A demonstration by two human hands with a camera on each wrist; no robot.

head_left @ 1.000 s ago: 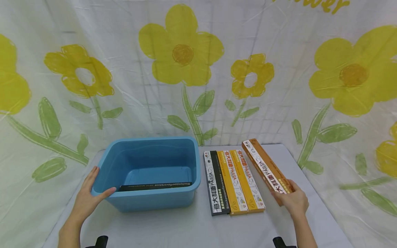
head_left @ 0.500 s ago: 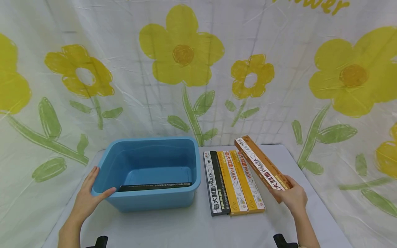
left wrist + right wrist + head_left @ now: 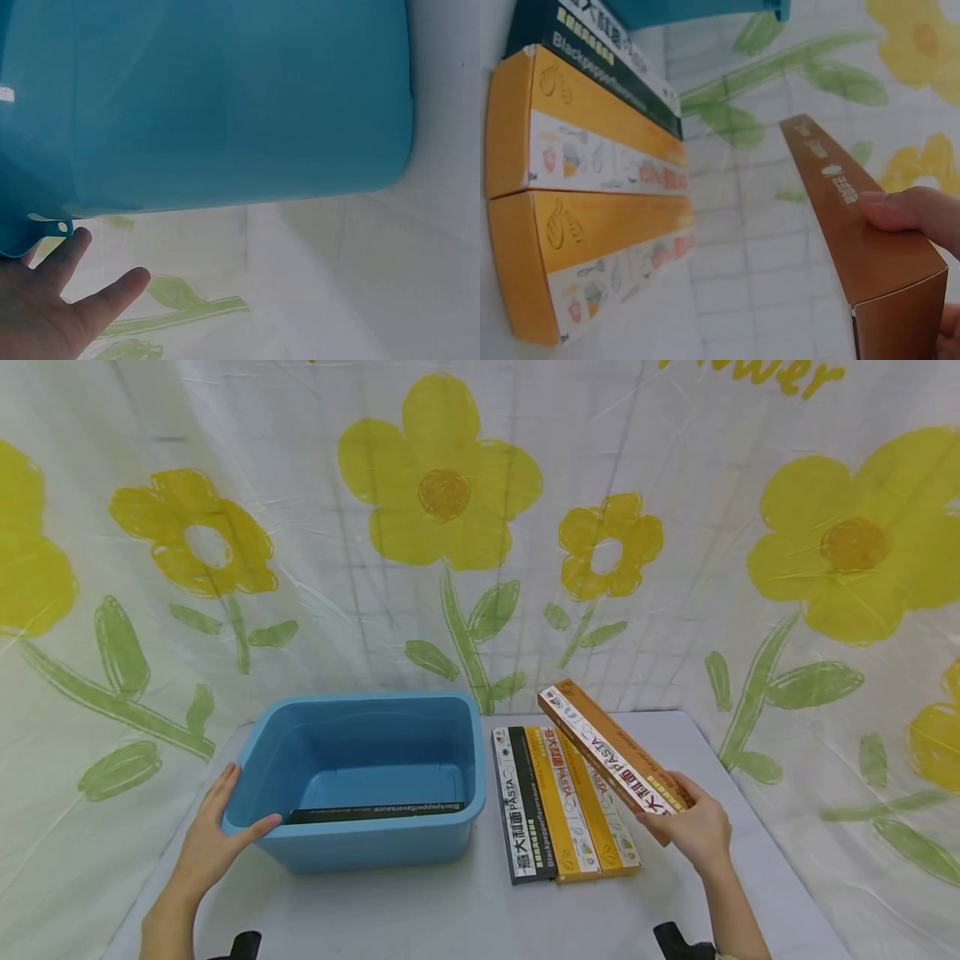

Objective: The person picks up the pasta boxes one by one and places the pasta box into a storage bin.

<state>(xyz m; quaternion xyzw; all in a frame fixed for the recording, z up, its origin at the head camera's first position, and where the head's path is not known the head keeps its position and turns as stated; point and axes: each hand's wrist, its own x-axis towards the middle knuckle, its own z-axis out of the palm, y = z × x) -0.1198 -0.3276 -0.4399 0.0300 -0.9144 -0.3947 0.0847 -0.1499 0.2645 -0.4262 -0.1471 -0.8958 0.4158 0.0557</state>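
Observation:
My right hand (image 3: 693, 827) grips the near end of a long brown pasta box (image 3: 611, 743), its thumb along one side. The box is raised and slants to the left, its far end over the upper part of the yellow boxes in the head view. On the table beneath lie two yellow pasta boxes (image 3: 573, 818) and a black pasta box (image 3: 525, 810), side by side. My left hand (image 3: 206, 843) rests on the near left corner of a blue plastic tub (image 3: 360, 843), fingers straight and spread. Inside the tub, a black pasta box (image 3: 375, 812) lies along the front wall.
The table (image 3: 360, 918) has a white cover. Behind it hangs a white curtain (image 3: 315, 610) printed with yellow flowers. The tub's right wall stands close to the black box of the row.
The brown pasta box has risen and moved left in my right hand, now overlapping the yellow boxes. My left hand and the tub have stayed in place.

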